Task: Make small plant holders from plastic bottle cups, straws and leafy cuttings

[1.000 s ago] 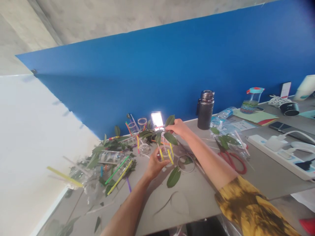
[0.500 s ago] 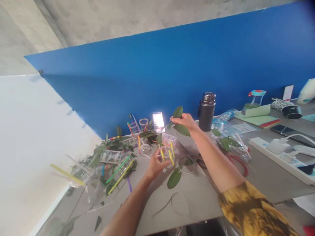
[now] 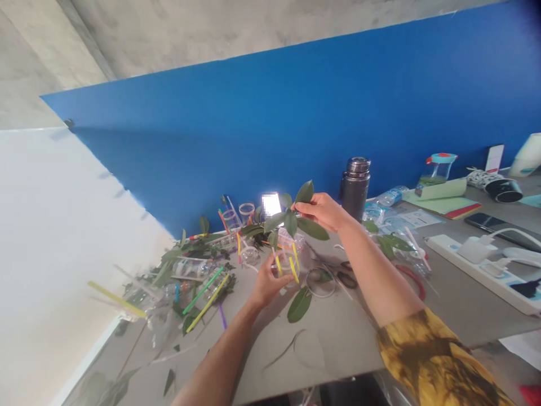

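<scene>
My left hand (image 3: 265,285) wraps around a clear plastic cup (image 3: 286,265) holding yellow straws, which rests on the grey table (image 3: 329,338). My right hand (image 3: 324,211) is raised above and behind the cup, pinching a leafy green sprig (image 3: 296,217) whose leaves spread over the cup's mouth. A single loose leaf (image 3: 298,305) lies on the table just in front of the cup. A clear ring-shaped lid (image 3: 320,282) lies to the cup's right.
Cups, coloured straws and leafy twigs (image 3: 190,270) are heaped at the left. A dark flask (image 3: 355,189) stands by the blue wall. Red-handled scissors (image 3: 412,279), a power strip (image 3: 482,259), papers, a phone and a lidded jar (image 3: 435,169) lie to the right.
My right hand lifted the sprig up off the pile, then brought it back left over the cup. The left hand stayed on the cup.
</scene>
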Motion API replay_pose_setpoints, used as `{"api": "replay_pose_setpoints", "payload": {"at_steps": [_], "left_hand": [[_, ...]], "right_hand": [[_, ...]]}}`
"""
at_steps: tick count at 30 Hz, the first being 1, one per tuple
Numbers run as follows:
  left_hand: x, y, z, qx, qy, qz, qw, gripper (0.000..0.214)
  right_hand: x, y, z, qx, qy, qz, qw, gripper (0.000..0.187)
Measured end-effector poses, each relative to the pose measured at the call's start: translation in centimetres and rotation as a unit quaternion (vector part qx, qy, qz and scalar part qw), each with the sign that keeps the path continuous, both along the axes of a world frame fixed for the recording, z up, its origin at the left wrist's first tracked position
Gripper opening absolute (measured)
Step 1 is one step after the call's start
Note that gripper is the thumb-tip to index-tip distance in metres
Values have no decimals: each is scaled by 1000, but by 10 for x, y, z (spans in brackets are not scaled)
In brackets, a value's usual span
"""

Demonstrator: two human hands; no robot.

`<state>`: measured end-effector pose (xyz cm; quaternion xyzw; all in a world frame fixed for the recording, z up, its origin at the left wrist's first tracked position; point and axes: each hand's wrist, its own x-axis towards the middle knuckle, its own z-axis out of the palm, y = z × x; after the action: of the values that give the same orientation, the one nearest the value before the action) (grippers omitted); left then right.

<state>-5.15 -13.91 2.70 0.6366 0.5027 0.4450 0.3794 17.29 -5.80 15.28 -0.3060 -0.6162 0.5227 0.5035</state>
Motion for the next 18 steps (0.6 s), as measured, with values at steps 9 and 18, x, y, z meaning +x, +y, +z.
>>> {"api": "replay_pose_setpoints", "payload": {"at_steps": [9, 18], "left_hand": [[-2, 1, -1, 13, 21, 13, 1000, 62], [-1, 3, -2, 2, 15, 15, 1000, 62]], "right_hand": [[-3, 12, -15, -67, 98, 125, 985, 33], [-31, 23, -48, -146, 203, 161, 955, 32]]}}
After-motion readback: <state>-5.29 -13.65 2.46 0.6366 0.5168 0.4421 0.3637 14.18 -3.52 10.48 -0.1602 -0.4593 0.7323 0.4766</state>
